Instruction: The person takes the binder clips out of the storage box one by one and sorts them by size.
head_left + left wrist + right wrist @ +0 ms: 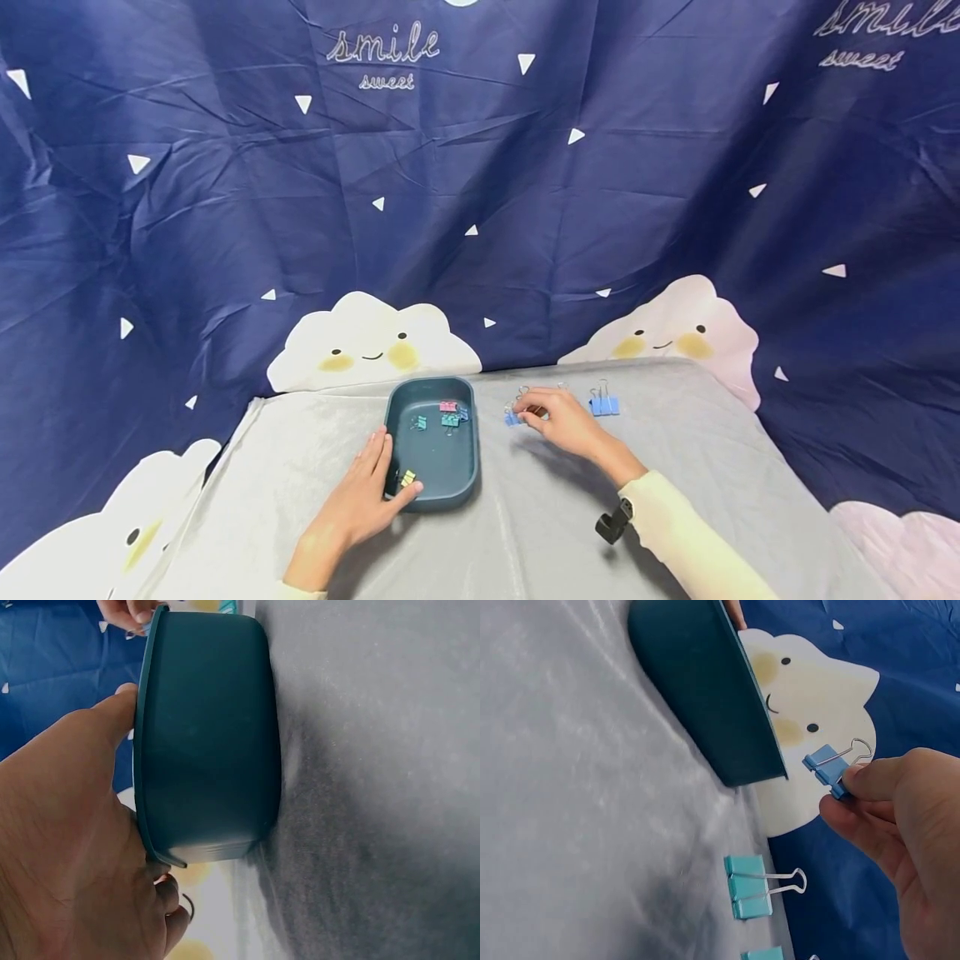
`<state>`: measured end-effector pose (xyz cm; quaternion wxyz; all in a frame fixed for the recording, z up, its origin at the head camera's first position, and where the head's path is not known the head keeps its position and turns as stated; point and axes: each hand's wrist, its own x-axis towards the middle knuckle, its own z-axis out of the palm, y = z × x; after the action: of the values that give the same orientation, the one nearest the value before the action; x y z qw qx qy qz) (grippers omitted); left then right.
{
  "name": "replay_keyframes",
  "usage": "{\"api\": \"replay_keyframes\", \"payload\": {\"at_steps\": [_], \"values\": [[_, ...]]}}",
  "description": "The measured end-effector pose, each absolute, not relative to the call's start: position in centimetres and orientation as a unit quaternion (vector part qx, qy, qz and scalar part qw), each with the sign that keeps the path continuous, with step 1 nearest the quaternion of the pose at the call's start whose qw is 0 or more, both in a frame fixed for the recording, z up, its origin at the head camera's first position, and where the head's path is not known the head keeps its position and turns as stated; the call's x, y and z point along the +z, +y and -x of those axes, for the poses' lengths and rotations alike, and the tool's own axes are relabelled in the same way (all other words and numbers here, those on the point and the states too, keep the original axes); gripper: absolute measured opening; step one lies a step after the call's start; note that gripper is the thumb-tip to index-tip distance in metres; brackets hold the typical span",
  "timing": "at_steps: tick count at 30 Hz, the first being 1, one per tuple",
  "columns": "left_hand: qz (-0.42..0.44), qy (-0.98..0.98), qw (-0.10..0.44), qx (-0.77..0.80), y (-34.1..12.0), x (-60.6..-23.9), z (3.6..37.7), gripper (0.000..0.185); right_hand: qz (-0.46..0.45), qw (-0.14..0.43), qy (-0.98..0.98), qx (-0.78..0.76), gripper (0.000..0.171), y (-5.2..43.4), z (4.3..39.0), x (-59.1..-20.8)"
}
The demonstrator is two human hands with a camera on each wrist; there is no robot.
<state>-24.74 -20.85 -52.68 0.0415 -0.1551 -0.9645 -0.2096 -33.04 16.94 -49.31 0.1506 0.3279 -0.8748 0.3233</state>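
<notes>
My right hand (564,423) pinches a small blue binder clip (828,768) between thumb and fingers, above the cloth, to the right of a dark teal tray (467,492). The clip's wire handles point up past the thumb. My left hand (358,492) rests on the tray's near left corner, its fingers along the left rim and the thumb over the front rim. Inside the tray lie a pink binder clip (447,407), green clips (450,421), a blue clip (463,414) and a yellow clip (408,478).
Light blue binder clips (604,405) stand on the grey cloth (555,533) right of my right hand. Another clip (748,887) stands below that hand in the right wrist view. Behind the table hangs a dark blue curtain (465,167) with cloud prints.
</notes>
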Motion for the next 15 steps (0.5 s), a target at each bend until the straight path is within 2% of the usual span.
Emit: {"api": "replay_keyframes", "payload": {"at_steps": [15], "values": [[0.150,-0.964,0.040,-0.214,-20.9,-52.7,24.7,0.106,-0.271,0.127,-0.894,0.334,0.008,19.0,33.2,-52.4]]}}
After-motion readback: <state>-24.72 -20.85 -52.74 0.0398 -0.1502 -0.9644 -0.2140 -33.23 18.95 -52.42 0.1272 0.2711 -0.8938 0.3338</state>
